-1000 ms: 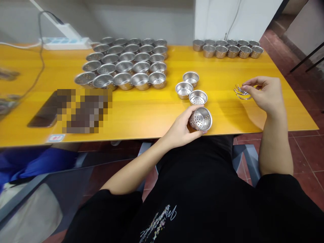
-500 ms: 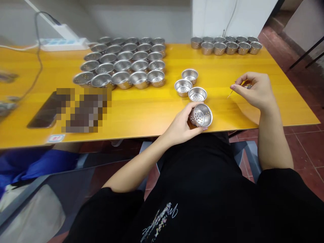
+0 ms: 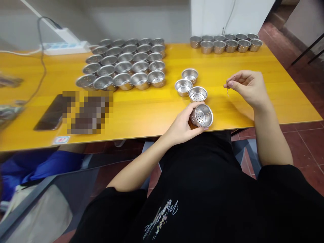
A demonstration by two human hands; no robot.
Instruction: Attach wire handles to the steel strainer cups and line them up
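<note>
My left hand (image 3: 186, 125) is wrapped round a perforated metal cup (image 3: 202, 115) at the table's front edge, its mouth tilted towards me. To the right, my right hand (image 3: 244, 86) hovers above the tabletop, pinching a thin wire-like piece (image 3: 227, 91) that hangs down from the fingertips; its exact kind is too small to make out. Just beyond the held cup stand three loose perforated cups, the closest one (image 3: 197, 94) almost touching it.
Rows of similar metal cups (image 3: 123, 81) fill the left middle of the yellow table (image 3: 141, 111). Two more rows (image 3: 219, 47) stand at the back right. A phone (image 3: 49, 116), a blurred-out item (image 3: 88, 113) and a power strip (image 3: 63, 46) lie on the left.
My right hand has shifted slightly left, towards the cup, and the thin piece now hangs more steeply. My left hand still holds the cup in the same place.
</note>
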